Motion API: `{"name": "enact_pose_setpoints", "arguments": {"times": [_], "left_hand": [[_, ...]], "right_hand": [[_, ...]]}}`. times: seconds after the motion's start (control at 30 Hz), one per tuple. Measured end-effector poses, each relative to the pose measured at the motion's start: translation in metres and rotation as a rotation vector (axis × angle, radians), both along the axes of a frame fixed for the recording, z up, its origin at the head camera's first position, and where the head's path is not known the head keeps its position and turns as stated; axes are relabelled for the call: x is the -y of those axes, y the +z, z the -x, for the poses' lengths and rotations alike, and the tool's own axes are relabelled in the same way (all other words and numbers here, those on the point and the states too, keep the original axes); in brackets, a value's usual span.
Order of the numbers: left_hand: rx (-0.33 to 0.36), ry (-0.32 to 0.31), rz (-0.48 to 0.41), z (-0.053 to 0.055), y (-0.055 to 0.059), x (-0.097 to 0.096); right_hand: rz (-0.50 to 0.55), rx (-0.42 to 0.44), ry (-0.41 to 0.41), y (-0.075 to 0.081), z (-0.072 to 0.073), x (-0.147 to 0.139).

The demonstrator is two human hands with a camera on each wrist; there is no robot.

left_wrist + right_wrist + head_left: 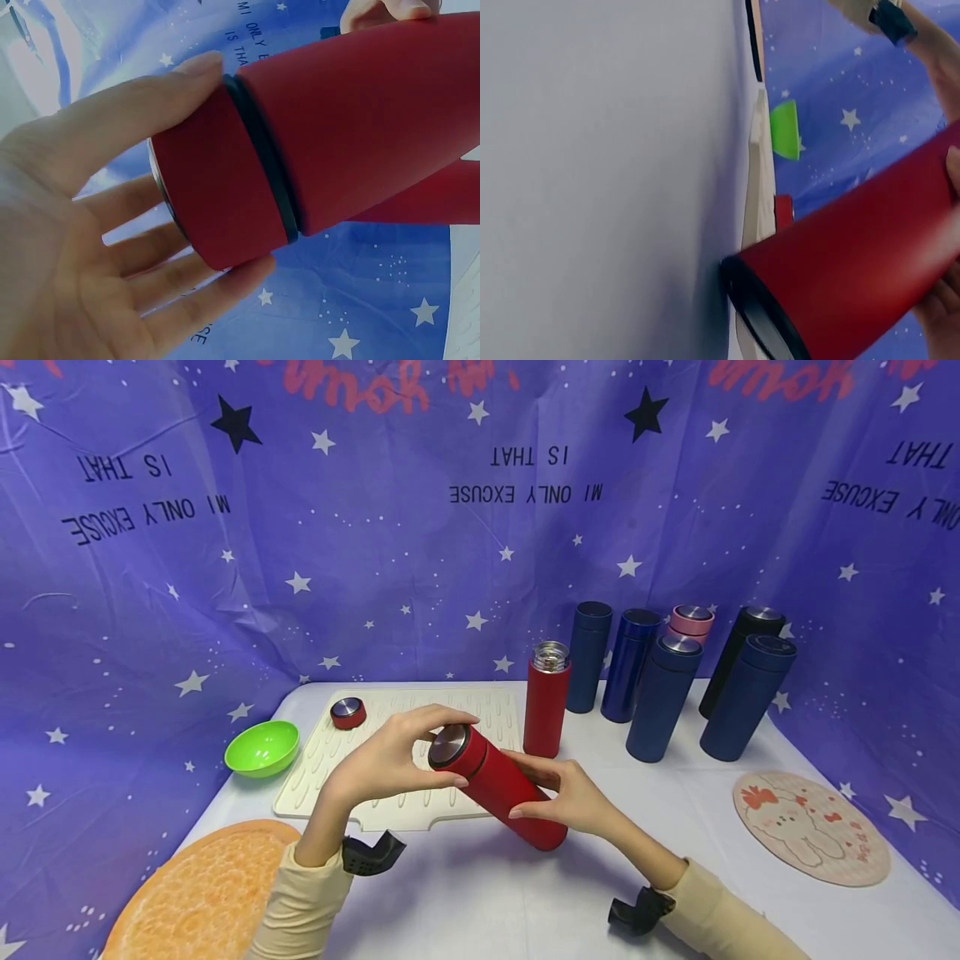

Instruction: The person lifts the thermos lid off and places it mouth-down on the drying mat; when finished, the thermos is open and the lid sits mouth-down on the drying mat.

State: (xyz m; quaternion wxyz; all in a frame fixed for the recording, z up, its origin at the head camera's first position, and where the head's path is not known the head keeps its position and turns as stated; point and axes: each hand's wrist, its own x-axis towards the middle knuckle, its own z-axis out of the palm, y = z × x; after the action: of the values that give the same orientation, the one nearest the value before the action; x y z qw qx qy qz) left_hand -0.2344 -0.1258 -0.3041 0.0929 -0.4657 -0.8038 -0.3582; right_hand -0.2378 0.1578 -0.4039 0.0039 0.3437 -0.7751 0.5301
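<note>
Both hands hold a red thermos [504,785] tilted over the white table, its capped end up and to the left. My left hand [378,764] grips the red cap [214,172] with its steel top, thumb on one side and fingers on the other. A dark ring shows between cap and body. Around the lower body, my right hand [566,793] has its thumb and fingers. The base sits low, close to the table, in the right wrist view. Behind stands a second red thermos [546,714], upright with its steel mouth uncovered. A loose red cap [348,714] lies on the cream mat.
The ridged cream mat [315,785] lies at the back left, with a green bowl [262,750] beside it. Several upright thermoses, including a blue one [663,702], stand at the back right. A round rabbit mat [813,831] lies right; an orange round mat [210,893] lies front left.
</note>
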Motion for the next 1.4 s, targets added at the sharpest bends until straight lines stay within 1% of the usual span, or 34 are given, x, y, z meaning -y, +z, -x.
{"name": "enact_pose_setpoints", "arguments": {"times": [0.1, 0.2, 0.3, 0.37, 0.47, 0.6, 0.7, 0.83, 0.9, 0.93, 1.0, 1.1, 1.17, 1.23, 1.33, 1.4], "left_hand": [[-0.003, -0.069, -0.01, -0.001, 0.001, 0.0], [-0.008, -0.112, -0.008, -0.002, 0.002, -0.001], [-0.011, -0.13, -0.011, -0.004, 0.003, -0.001], [-0.01, -0.126, -0.02, -0.004, 0.003, -0.002], [-0.002, -0.089, -0.034, -0.004, 0.003, -0.002], [0.014, 0.007, -0.035, -0.004, 0.002, -0.002], [0.031, 0.075, -0.037, -0.006, 0.001, -0.003], [0.035, 0.151, -0.04, -0.01, 0.001, -0.008], [0.033, 0.177, -0.036, -0.011, 0.001, -0.01], [0.032, 0.178, -0.031, -0.01, 0.001, -0.011], [0.029, 0.15, -0.023, -0.009, 0.0, -0.01], [0.017, 0.058, -0.012, -0.006, -0.001, -0.008], [0.004, -0.015, -0.005, -0.005, -0.001, -0.006], [-0.002, -0.075, 0.002, -0.005, -0.001, -0.005], [-0.008, -0.141, 0.014, -0.006, 0.001, -0.004], [-0.011, -0.167, 0.017, -0.007, 0.002, -0.004]], "right_hand": [[0.016, 0.023, 0.063, -0.004, 0.007, -0.007], [0.025, 0.041, 0.114, -0.005, 0.011, -0.011], [0.018, 0.037, 0.133, -0.005, 0.012, -0.012], [0.003, 0.021, 0.118, -0.004, 0.011, -0.012], [-0.033, -0.017, 0.061, -0.002, 0.007, -0.01], [-0.084, -0.089, -0.01, 0.003, -0.001, -0.005], [-0.101, -0.127, -0.031, 0.006, -0.004, -0.002], [-0.103, -0.133, -0.047, 0.007, -0.007, 0.001], [-0.1, -0.122, -0.054, 0.012, -0.01, 0.003], [-0.097, -0.117, -0.055, 0.016, -0.012, 0.003], [-0.09, -0.11, -0.049, 0.023, -0.017, 0.005], [-0.093, -0.094, -0.028, 0.032, -0.022, 0.005], [-0.094, -0.09, 0.0, 0.032, -0.021, 0.003], [-0.092, -0.085, 0.035, 0.032, -0.019, 0.002], [-0.07, -0.079, 0.094, 0.03, -0.015, -0.001], [-0.055, -0.073, 0.122, 0.028, -0.012, -0.003]]}}
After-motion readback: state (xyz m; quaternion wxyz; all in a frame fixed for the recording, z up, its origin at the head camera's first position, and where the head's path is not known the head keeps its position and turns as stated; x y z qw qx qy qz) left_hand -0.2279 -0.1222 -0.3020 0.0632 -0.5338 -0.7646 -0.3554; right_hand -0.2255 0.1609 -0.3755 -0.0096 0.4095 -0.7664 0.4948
